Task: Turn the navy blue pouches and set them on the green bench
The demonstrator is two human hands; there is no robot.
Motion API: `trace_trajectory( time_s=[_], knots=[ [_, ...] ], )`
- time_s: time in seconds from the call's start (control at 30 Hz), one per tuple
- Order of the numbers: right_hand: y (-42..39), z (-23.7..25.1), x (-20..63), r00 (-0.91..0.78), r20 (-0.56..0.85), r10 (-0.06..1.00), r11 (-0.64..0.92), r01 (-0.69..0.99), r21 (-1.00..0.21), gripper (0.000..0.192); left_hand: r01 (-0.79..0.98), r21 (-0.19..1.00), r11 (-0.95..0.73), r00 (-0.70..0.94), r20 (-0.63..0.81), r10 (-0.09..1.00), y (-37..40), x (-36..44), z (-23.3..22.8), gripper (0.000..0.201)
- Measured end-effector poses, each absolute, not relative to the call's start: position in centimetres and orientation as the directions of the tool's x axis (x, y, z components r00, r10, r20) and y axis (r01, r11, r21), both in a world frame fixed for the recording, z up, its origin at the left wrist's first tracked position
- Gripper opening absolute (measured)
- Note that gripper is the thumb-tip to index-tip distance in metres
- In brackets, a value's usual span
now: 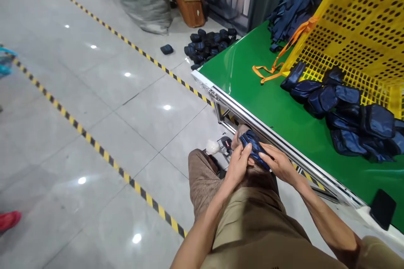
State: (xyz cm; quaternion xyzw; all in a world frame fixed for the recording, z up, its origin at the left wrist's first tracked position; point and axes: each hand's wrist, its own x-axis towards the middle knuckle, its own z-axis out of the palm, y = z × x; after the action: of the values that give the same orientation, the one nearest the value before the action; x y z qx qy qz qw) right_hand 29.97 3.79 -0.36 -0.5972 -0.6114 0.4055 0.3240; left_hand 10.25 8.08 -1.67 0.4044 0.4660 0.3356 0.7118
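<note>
Sitting beside the big green surface (252, 92), you have lots of work around you. A yellow crate (362, 25) lies tipped on it, and a heap of dark blue pouches (347, 113) spills out in front; I think those are not done yet. Another pile of dark pouches (210, 44) lies on the floor far off, maybe finished, but I cannot tell. One small blue pouch (254, 147) is over your knee, below the edge of the surface. Your left hand (238, 164) and right hand (277, 164) both hold it, fingers curled around it. No words or labels can be read anywhere.
</note>
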Motion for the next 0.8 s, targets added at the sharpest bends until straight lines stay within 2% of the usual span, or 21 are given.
trace_trajectory(
  time_s=[0.1, 0.17, 0.23, 0.3, 0.4, 0.47, 0.53, 0.6, 0.67, 0.73, 0.8],
  knots=[
    [3.4, 0.3, 28.5, 0.047, -0.183, 0.982, -0.182, 0.488, -0.853, 0.048, 0.053, 0.945, 0.321, 0.33, -0.32, 0.888, 7.2, 10.3, -2.0, 0.04],
    [3.4, 0.5, 27.7, 0.123, -0.194, 0.973, -0.23, 0.537, -0.812, 0.048, 0.137, 0.971, 0.196, 0.304, -0.23, 0.925, 6.5, 10.6, -2.2, 0.032],
    [3.8, 0.2, 27.6, 0.184, -0.145, 0.972, -0.227, 0.596, -0.77, 0.055, 0.167, 0.984, 0.055, 0.264, -0.098, 0.96, 5.8, 10.9, -2.2, 0.029],
    [4.6, -0.7, 28.5, 0.33, -0.083, 0.94, -0.277, 0.602, -0.749, 0.064, 0.154, 0.987, -0.054, 0.234, 0.016, 0.972, 5.2, 10.9, -2.1, 0.03],
    [5.7, -2.3, 30.9, 0.519, -0.114, 0.847, -0.398, 0.478, -0.783, 0.071, 0.136, 0.971, -0.195, 0.286, 0.15, 0.946, 4.4, 10.3, -2.2, 0.035],
    [6.1, -2.6, 32.1, 0.474, -0.182, 0.862, -0.391, 0.392, -0.832, 0.069, 0.176, 0.935, -0.308, 0.382, 0.223, 0.897, 4.2, 10.0, -2.5, 0.032],
    [6.0, -2.0, 32.4, 0.354, -0.189, 0.916, -0.318, 0.352, -0.881, 0.061, 0.259, 0.881, -0.397, 0.471, 0.243, 0.848, 4.4, 9.7, -3.0, 0.023],
    [5.7, -0.7, 31.9, 0.238, -0.16, 0.958, -0.245, 0.39, -0.888, 0.065, 0.329, 0.818, -0.472, 0.558, 0.235, 0.796, 4.7, 9.5, -3.3, 0.017],
    [5.4, 0.9, 31.1, 0.18, -0.139, 0.974, -0.213, 0.505, -0.837, 0.056, 0.325, 0.778, -0.538, 0.651, 0.229, 0.724, 5.0, 9.3, -3.4, 0.022],
    [5.3, 2.2, 30.1, 0.209, -0.06, 0.976, -0.18, 0.619, -0.765, 0.038, 0.249, 0.81, -0.531, 0.694, 0.233, 0.681, 5.0, 9.1, -3.2, 0.023],
    [5.3, 3.1, 29.0, 0.232, 0.14, 0.963, -0.067, 0.704, -0.707, 0.036, 0.121, 0.916, -0.382, 0.633, 0.225, 0.741, 4.4, 9.0, -2.7, 0.025]
  ],
)
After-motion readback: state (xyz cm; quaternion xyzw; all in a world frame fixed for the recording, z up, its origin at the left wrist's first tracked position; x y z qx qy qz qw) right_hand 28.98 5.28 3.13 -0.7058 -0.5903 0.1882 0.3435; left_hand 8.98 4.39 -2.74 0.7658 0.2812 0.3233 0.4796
